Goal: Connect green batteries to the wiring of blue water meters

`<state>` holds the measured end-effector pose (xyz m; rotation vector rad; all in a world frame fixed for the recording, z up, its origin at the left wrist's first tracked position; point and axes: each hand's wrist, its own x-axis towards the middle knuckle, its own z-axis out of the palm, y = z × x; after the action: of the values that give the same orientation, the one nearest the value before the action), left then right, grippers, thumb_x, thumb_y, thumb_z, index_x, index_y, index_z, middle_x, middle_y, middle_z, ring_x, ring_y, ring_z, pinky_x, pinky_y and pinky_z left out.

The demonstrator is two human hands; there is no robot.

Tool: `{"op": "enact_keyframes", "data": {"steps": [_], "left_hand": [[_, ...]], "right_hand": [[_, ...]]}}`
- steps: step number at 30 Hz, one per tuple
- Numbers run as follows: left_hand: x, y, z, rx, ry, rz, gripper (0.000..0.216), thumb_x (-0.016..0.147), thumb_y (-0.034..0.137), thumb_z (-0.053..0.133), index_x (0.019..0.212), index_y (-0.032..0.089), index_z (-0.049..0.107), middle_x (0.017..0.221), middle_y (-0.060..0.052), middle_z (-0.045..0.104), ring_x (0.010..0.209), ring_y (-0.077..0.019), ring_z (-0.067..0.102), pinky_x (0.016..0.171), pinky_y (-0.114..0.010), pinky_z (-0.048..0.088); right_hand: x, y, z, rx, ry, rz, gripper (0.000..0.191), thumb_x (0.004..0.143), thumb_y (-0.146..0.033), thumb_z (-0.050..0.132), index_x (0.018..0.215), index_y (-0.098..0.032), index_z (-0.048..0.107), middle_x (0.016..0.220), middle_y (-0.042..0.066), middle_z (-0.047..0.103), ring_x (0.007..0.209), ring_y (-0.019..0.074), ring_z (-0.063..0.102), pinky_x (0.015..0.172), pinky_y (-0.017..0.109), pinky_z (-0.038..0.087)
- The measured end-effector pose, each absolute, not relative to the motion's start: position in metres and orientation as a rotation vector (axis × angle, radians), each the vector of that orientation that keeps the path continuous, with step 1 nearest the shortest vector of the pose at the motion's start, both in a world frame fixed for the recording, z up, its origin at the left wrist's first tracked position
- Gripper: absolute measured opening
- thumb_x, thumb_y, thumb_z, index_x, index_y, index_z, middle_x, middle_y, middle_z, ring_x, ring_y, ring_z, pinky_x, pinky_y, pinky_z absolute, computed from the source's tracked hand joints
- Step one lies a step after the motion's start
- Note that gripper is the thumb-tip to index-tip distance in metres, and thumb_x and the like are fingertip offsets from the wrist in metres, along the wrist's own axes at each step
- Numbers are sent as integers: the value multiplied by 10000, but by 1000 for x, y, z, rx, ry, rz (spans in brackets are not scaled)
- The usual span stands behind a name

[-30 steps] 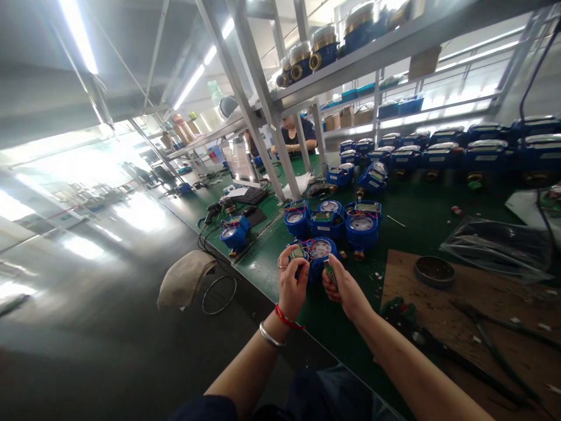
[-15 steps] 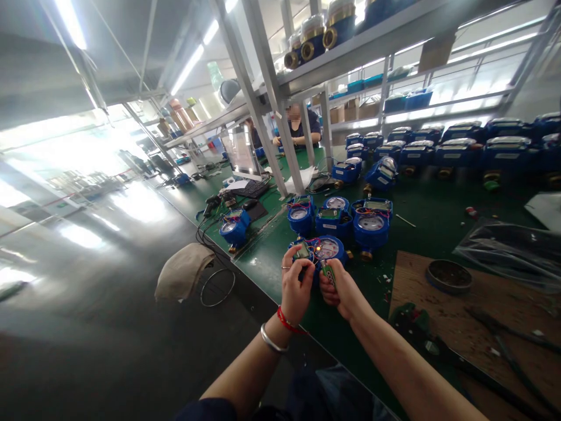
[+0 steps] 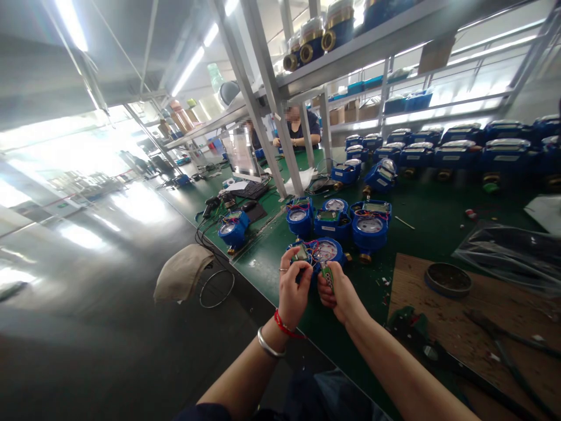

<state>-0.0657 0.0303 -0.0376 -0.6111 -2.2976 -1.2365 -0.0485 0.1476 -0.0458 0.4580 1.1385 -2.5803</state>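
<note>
A blue water meter (image 3: 336, 249) lies at the table edge with its cover open, showing a small display board (image 3: 301, 254) and thin coloured wires. My left hand (image 3: 294, 290) is closed in a pinch at the meter's near left side, its fingers on a thin wire (image 3: 311, 264). The other fingers rest by the display board. My right hand (image 3: 342, 292) is wrapped around a green lighter (image 3: 326, 277), its metal top beside the wires. No flame shows at the lighter now. My fingers partly hide the meter's near side.
Behind stand more open blue meters (image 3: 370, 229), with rows of closed meters (image 3: 506, 153) farther right. A brown board (image 3: 405, 280) at right bears a round tin (image 3: 447, 278) and pliers (image 3: 495, 330). Metal shelf posts (image 3: 287, 149) rise ahead. A co-worker (image 3: 302, 128) sits beyond.
The small orange glow at the lighter's top has gone out. Both hands keep nearly the same place by the open meter, and the view has shifted slightly.
</note>
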Motion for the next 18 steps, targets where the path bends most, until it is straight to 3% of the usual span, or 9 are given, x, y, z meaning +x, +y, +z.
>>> {"op": "enact_keyframes", "data": {"steps": [18], "left_hand": [[-67,30,-41,-625,-2299,-1203,67,898,217,528,883,193,589,1335,-94,490,1281,-234,438,1071,-418,368]], "right_hand": [[-46,146,-43,499,1148,-2605,454,847,-519,363,542,-185,398,379,-83,283,280,22,189,324,159,91]]}}
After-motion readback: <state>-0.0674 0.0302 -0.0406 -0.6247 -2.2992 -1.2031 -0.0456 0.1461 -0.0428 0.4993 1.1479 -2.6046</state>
